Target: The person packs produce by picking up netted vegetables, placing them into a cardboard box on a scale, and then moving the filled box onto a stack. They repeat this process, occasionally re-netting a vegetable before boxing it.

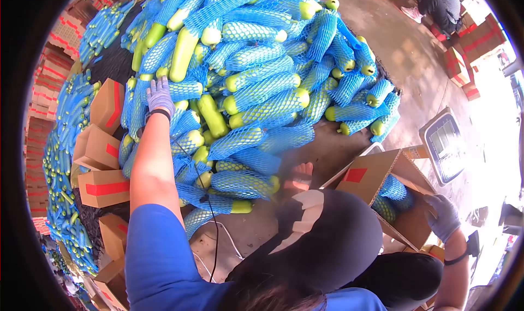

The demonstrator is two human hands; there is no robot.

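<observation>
A large heap of long pale-green gourds (267, 106) in blue foam net sleeves lies in front of me. My left hand (160, 96), in a thin light glove, reaches over the heap's left side, its fingers stretched out on a netted gourd (185, 91). One gourd (213, 116) near the middle shows bare green skin. At my right side stands an open cardboard box (374, 174) with a red strip, tilted towards me. A few netted gourds (394, 188) lie inside it. My gloved right hand (442, 217) grips the box's right rim; part of its fingers is hidden.
A scale display (445, 143) stands behind the box. Several cardboard boxes (103, 188) line the heap's left side, with more netted gourds (68, 147) beyond. Another person (439, 5) crouches at the upper right near more boxes. A black cord (216, 240) hangs before me.
</observation>
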